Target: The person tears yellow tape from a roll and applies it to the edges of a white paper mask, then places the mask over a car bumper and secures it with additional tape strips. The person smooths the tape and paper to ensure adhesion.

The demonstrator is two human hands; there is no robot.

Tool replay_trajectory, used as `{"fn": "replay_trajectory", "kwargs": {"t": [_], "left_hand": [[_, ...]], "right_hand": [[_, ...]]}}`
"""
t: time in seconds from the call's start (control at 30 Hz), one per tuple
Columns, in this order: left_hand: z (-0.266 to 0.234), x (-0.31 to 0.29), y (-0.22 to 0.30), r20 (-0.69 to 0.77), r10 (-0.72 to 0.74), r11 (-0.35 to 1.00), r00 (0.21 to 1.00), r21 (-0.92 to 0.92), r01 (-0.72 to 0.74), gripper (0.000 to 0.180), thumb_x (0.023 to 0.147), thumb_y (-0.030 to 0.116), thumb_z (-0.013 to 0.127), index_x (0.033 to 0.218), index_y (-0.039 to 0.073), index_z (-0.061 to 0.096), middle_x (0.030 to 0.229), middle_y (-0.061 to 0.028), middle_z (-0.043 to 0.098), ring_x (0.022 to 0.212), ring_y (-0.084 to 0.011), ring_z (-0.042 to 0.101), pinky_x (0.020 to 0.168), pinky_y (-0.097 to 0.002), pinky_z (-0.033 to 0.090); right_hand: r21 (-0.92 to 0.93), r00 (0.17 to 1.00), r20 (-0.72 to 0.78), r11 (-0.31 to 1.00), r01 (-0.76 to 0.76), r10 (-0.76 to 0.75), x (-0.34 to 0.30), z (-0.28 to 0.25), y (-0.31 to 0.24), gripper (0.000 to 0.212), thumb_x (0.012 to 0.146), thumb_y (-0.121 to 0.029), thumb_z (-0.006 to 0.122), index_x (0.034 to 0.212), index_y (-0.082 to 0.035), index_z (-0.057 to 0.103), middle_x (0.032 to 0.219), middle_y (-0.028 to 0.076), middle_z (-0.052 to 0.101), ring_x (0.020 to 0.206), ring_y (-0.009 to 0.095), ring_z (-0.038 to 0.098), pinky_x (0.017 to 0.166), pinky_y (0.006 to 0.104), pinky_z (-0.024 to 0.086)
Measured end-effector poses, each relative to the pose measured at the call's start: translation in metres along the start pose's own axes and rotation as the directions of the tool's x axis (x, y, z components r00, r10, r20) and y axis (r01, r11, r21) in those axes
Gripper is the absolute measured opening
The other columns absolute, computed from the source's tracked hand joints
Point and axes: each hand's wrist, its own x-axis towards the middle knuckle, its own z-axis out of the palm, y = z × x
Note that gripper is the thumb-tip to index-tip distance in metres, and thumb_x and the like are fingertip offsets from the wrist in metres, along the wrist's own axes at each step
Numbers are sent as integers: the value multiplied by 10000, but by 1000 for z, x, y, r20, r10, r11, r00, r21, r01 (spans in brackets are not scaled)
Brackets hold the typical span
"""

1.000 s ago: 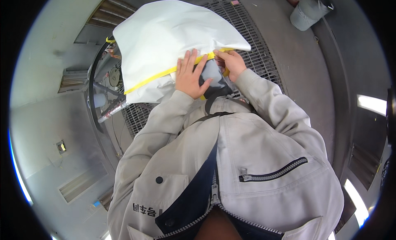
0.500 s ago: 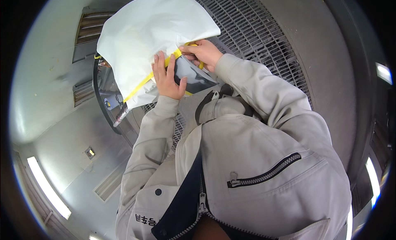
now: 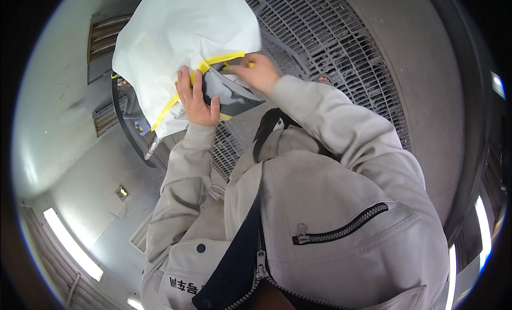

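A white sheet drapes over a bulky object whose shape it hides. Yellow masking tape runs along the sheet's lower edge and bends toward the right. Below the tape, a glossy grey-and-black part shows uncovered. My left hand lies with fingers stretched over the tape and the edge of that part. Beyond the part's right side, my right hand is slightly blurred, its fingers closed on a roll of yellow tape, only a bit of which shows.
Metal floor grating lies at the far right of the sheet. A curved black edge and a silvery wrapped rod stick out at the sheet's left. Pale walls with a vent stand at left. My black shoe is below the part.
My right hand has left the taped edge and moved slightly toward me, past its end. The tape's right stretch now shows uncovered. My left hand stays on the edge; the whole view has shifted.
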Motion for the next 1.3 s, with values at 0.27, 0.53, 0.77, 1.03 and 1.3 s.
{"fn": "replay_trajectory", "kwargs": {"t": [0.27, 0.53, 0.77, 1.03, 1.3], "left_hand": [[-1, 0, 3, 26, -29, 999, 999, 17, 29, 774, 1017, 487, 585, 1665, 77, 480, 1773, -281, 310, 1629, -538, 272, 1308, -683, 184], [-1, 0, 1, 37, 6, 999, 999, 43, -8, 775, 1062, 487, 544, 1682, 38, 426, 1771, -297, 306, 1637, -536, 263, 1317, -667, 172], [1, -2, -5, 5, 11, 1000, 1000, -13, -11, 817, 968, 465, 643, 1659, 62, 477, 1768, -283, 310, 1631, -537, 270, 1303, -693, 183], [-3, 0, -1, 44, -31, 1000, 999, -4, 31, 776, 964, 415, 665, 1651, 99, 494, 1767, -254, 332, 1630, -505, 297, 1310, -685, 186], [-2, 0, 2, 12, -21, 1000, 1000, 0, 21, 768, 997, 428, 629, 1653, 60, 475, 1758, -280, 334, 1635, -508, 290, 1324, -654, 174]], "right_hand": [[271, 819, -367, 791, 548, -441, -56, -28, -24, 203, 934, -171, 855, 868, -4, 761, 725, 31, 639, 683, 143, 572, 656, 311, 474], [-21, 928, 277, 964, 266, -250, 14, -3, -60, 601, 994, -554, 704, 1060, 25, 852, 978, 249, 817, 833, 321, 792, 781, 393, 602], [19, 841, 389, 916, 401, -376, 28, 21, -63, 753, 1038, -594, 582, 939, 118, 807, 958, 312, 786, 838, 431, 767, 833, 481, 587], [-457, 895, 107, 778, 430, -432, 6, -6, -63, 631, 938, -638, 732, 986, -19, 842, 787, 189, 769, 783, 352, 767, 698, 465, 600], [47, 902, 145, 913, 405, -407, 11, 19, -54, 408, 943, -371, 789, 1030, 26, 826, 894, 198, 785, 817, 321, 748, 787, 393, 594]]}}
